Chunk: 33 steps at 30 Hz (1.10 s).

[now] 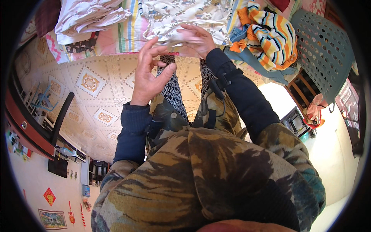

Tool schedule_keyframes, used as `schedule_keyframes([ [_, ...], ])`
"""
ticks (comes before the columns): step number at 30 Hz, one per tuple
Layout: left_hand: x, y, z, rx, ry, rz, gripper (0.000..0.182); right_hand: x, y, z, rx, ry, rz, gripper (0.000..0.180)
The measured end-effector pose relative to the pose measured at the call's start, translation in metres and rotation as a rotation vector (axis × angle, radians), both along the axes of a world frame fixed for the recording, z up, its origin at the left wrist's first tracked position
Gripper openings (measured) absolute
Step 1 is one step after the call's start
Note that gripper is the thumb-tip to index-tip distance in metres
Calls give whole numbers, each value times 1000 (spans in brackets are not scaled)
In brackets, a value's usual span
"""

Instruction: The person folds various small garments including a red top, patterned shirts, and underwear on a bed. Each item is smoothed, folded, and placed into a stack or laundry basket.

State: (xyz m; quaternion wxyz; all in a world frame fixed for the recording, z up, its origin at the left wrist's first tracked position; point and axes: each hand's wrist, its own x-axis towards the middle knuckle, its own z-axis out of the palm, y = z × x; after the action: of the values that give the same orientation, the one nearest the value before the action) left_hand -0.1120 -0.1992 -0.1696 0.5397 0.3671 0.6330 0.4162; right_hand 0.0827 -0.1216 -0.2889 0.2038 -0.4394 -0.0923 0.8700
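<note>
A white garment (185,14) with a small animal print lies spread on the bed, its near edge rumpled. My left hand (150,74) is raised just short of that edge, palm partly turned inward, fingers apart and holding nothing. Over the garment's near edge, my right hand (201,40) is blurred by motion. Whether its fingers pinch the cloth cannot be made out.
A pile of pale pink clothes (87,20) sits on the bed's left side, over the striped quilt (127,32). To the right are a striped orange sweater (269,37), blue jeans (258,66) and a perforated grey plastic basket (324,49). Patterned tiles (95,84) cover the floor.
</note>
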Motion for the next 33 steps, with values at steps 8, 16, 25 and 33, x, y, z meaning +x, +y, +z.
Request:
schedule_keyframes([
  [8,-13,-4,-81,-84,561,-129,21,52,11,2,-85,27,-12,47],
  [16,9,11,-109,-94,585,-163,22,75,38,-3,131,-281,496,53],
  [25,10,8,-117,50,851,-159,25,90,28,5,1040,-1175,794,29],
  [33,8,-4,-148,-178,506,192,52,73,7,4,594,-1384,537,59],
])
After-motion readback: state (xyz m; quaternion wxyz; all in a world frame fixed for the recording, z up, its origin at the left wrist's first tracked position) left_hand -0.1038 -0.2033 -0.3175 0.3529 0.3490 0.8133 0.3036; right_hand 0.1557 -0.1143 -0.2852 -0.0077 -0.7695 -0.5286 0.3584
